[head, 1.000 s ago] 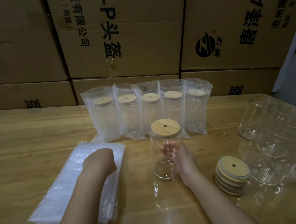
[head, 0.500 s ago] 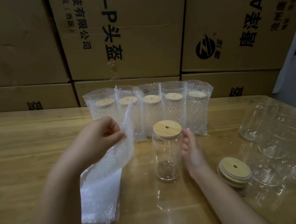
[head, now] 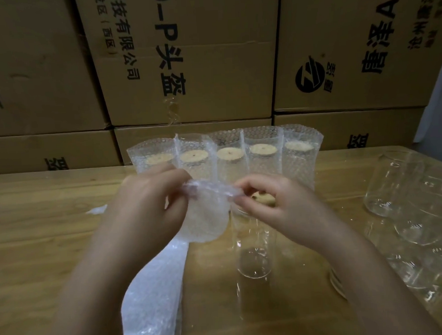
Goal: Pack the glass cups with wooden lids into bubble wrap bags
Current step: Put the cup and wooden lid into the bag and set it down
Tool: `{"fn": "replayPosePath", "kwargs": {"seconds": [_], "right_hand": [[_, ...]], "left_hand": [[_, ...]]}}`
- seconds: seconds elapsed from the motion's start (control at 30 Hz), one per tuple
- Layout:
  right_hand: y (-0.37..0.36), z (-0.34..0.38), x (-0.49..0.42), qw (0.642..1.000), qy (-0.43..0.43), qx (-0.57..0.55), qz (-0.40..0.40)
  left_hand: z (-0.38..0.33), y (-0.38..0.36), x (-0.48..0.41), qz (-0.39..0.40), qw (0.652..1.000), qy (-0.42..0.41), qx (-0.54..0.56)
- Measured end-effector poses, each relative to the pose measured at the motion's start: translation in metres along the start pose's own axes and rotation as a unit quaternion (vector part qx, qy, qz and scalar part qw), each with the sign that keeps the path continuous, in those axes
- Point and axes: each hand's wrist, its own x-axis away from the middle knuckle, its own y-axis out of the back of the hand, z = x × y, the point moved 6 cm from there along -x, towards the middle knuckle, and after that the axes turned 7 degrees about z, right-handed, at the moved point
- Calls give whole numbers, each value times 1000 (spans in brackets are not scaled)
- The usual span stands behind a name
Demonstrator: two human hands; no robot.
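Stacked cardboard cartons (head: 182, 66) close off the back of the scene, and a wooden table (head: 37, 230) is spread before them as the work surface. A row of five packed cups (head: 263, 159) is stood upright along the far edge, presumably so that finished pieces are kept clear of the working area. A pile of flat bubble wrap bags (head: 155, 300) is laid beside the left forearm, within easy reach, while bare glasses (head: 396, 182) are grouped at the right, well apart from the pile.

The left hand (head: 149, 205) and right hand (head: 276, 202) are raised together over the middle of the table. By each, the top edge of one bubble wrap bag (head: 207, 217) is pinched between curled fingers and thumb, so that the bag is hung mouth-up and its two layers can be drawn apart. Whether the mouth is already parted cannot be told, the plastic being blurred there.

The glass cup (head: 254, 258) is stood on the table under the right hand and just beside the hanging bag, ready for insertion. Its wooden lid (head: 262, 198) is seated on top, partly hidden by the right fingers.
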Motion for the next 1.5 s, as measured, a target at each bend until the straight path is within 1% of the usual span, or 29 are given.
{"fn": "replayPosePath", "kwargs": {"seconds": [0.07, 0.13, 0.2, 0.27, 0.3, 0.4, 0.43, 0.5, 0.53, 0.57, 0.6, 0.7, 0.77, 0.9, 0.93, 1.0, 1.1, 1.17, 1.23, 1.3, 1.43, 1.5], "right_hand": [[5, 8, 2, 999, 25, -9, -24], [7, 15, 2, 996, 46, -62, -37], [7, 20, 1, 982, 53, -175, -38], [4, 16, 0, 955, 22, -292, -41], [2, 12, 0, 942, -1, -332, -43], [-3, -1, -1, 921, -67, -380, -60], [-3, -5, -1, 913, -82, -393, -71], [-2, -9, 0, 900, -101, -414, -93], [-2, -10, 0, 897, -106, -417, -100], [-1, -10, 0, 898, -107, -415, -105], [-1, -11, 0, 901, -107, -406, -108], [0, -11, 1, 922, -115, -353, -110], [1, -10, 2, 930, -116, -330, -112], [0, -7, 2, 951, -111, -273, -99], [-1, -5, 1, 956, -107, -260, -88], [-6, 1, -1, 958, -79, -269, -59], [-9, 12, -2, 954, -21, -299, -23], [-7, 14, -1, 956, -6, -292, -18], [-6, 12, -1, 964, -11, -264, -24], [-3, 11, 1, 973, -21, -228, -39], [8, 13, 4, 987, -23, -143, -77], [16, 7, 7, 988, -55, -79, -122]], "left_hand": [[3, 5, 1, -33, 999, 12, -19], [6, 11, 2, -73, 996, 25, -46], [9, 18, 4, -148, 986, 52, -62], [12, 23, 7, -219, 970, 88, -63], [11, 22, 7, -231, 966, 95, -66], [5, 16, 4, -219, 972, 51, -73], [2, 13, 2, -194, 979, 32, -56], [-5, 1, -2, -92, 995, 4, 36], [-9, -7, -4, -39, 995, -1, 94], [-13, -13, -4, -2, 990, -5, 139], [-16, -18, -4, 20, 986, -10, 168], [-20, -27, -5, 55, 978, -9, 200], [-17, -32, -5, 81, 979, 13, 185], [-15, -44, -2, 158, 983, 45, 77], [-16, -45, -2, 159, 985, 46, 53], [-20, -44, -3, 140, 988, 46, 46], [-20, -43, -4, 127, 986, 65, 88], [-17, -42, -4, 136, 980, 81, 122], [-13, -41, -4, 143, 974, 99, 145], [-7, -40, -3, 126, 973, 122, 149], [1, -36, -4, 98, 981, 152, 77], [5, -32, -3, 73, 979, 181, 64]]}}
